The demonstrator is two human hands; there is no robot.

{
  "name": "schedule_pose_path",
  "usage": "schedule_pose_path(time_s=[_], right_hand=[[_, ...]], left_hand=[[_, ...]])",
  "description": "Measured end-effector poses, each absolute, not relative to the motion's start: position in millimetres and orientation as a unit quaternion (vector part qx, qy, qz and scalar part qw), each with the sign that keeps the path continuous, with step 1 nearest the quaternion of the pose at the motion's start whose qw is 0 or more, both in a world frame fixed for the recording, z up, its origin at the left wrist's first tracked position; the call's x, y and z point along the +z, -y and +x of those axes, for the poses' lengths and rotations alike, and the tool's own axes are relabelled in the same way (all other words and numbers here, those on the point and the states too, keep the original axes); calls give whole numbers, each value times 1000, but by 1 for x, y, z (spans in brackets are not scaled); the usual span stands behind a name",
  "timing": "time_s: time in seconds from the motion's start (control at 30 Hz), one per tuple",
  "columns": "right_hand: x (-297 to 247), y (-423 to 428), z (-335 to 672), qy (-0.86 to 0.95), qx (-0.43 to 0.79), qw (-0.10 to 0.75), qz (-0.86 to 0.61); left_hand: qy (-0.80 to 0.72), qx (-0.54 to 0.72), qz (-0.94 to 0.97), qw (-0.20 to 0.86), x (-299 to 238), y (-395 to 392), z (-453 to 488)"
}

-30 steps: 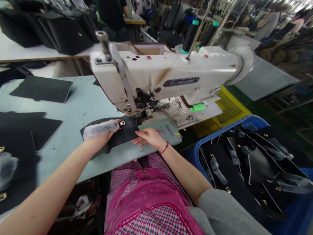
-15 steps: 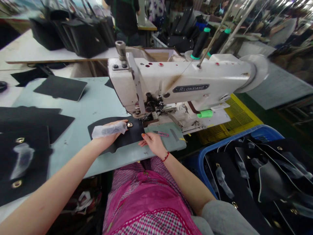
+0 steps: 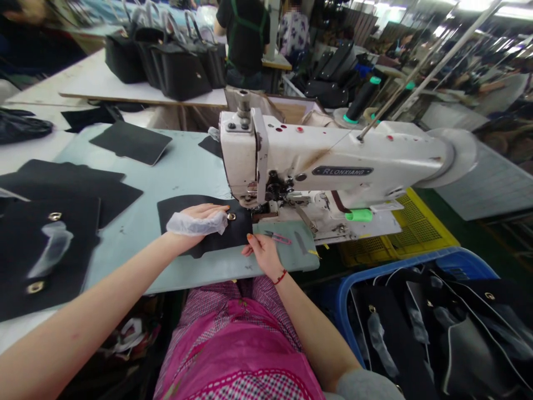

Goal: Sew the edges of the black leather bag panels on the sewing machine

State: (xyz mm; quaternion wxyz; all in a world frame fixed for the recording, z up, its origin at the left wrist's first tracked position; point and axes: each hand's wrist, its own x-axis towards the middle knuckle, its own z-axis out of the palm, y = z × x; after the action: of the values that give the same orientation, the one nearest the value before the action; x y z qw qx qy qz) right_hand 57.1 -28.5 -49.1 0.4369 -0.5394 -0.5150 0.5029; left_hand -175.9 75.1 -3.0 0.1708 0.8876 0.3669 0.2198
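Note:
A black leather panel (image 3: 208, 240) with a brass fitting (image 3: 231, 216) lies on the pale green table under the head of a white sewing machine (image 3: 333, 161). My left hand (image 3: 200, 219) lies flat on the panel, fingers stretched toward the fitting, with a crumpled bit of clear plastic wrap (image 3: 195, 223) across its knuckles. My right hand (image 3: 260, 249) rests at the panel's right edge near the needle, fingers pressed down on the leather. Small pink thread snips (image 3: 278, 238) lie just beyond its fingertips.
Black cut panels (image 3: 62, 194) with brass eyelets cover the table's left part. A blue bin (image 3: 353, 278) of finished black pieces stands at my right, a yellow crate (image 3: 416, 222) behind it. Black handbags (image 3: 179, 66) line a far table where other people stand.
The view has lifted and shifted, so the machine sits further right and lower in frame. Both hands stay on the panel; the right hand has drawn slightly closer to its edge.

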Motion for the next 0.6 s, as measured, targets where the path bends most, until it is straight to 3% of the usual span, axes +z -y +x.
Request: schedule_pose_path(time_s=[0.13,0.6], right_hand=[[-48,29,53,497,512,452,-536],[-35,31,55,457,567,439,-527]], left_hand=[[-288,204,930,102,7,-81,-177],[-275,192,937,93,23,-82,-173]])
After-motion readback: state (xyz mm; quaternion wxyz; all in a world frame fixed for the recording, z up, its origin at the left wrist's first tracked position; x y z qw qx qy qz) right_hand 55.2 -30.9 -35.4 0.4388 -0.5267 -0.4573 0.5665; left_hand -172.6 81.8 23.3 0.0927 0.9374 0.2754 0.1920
